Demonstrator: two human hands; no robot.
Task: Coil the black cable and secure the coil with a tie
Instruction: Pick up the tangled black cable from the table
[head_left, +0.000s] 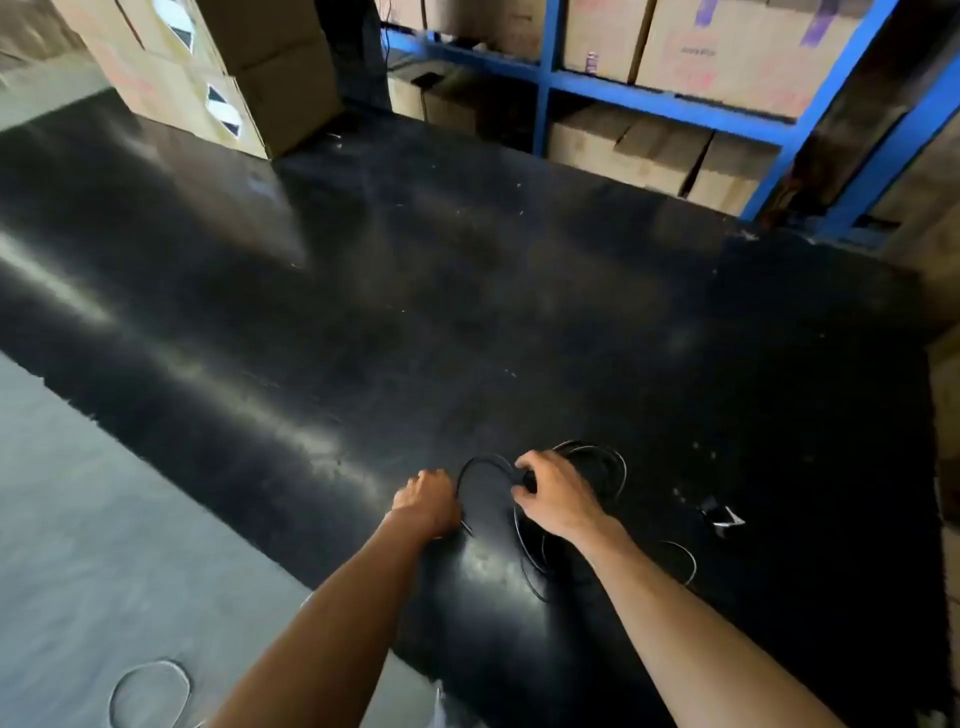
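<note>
the black cable (485, 460) is only partly coiled: one thin, glossy loop arches between the hands, while loose rounds lie unbundled on the matte black table (467, 291) past the right hand's fingers. the left hand (428, 501) is closed on the loop's near end; the right hand (553, 493) pinches it. a small dark piece beyond the right fingers may be the tie (722, 514); no tie is fastened yet.

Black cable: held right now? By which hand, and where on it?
Both. Left hand grips the black cable at a loop's left end; right hand pinches the right.
</note>
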